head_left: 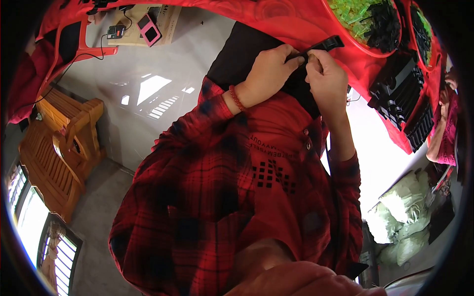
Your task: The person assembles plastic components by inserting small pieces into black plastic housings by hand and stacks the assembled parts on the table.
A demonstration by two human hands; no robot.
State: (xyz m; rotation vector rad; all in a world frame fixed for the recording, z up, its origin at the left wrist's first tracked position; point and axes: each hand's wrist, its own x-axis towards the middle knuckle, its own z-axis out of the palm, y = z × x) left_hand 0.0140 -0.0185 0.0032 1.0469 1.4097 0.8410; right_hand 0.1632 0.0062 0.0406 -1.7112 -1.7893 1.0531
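Both of my hands are raised together over my lap at the edge of a red table (276, 15). A narrow black plastic strip (326, 44) is pinched between them. My left hand (269, 74), with a red bead bracelet on its wrist, grips the strip's near end with its fingertips. My right hand (327, 81) closes on the same strip from the other side, thumb on top. The strip's far end sticks out above the fingers toward a red bowl (345, 29) of green and black parts. My red plaid sleeves and shirt fill the middle of the view.
Rows of black plastic pieces (405, 101) lie on the red table to the right, beside a second bowl (422, 29). A pink phone (149, 28) rests on cardboard at upper left. A wooden bench (59, 148) stands left. Pale sacks (402, 217) lie lower right. Another person's pink sleeve (447, 133) is at the right rim.
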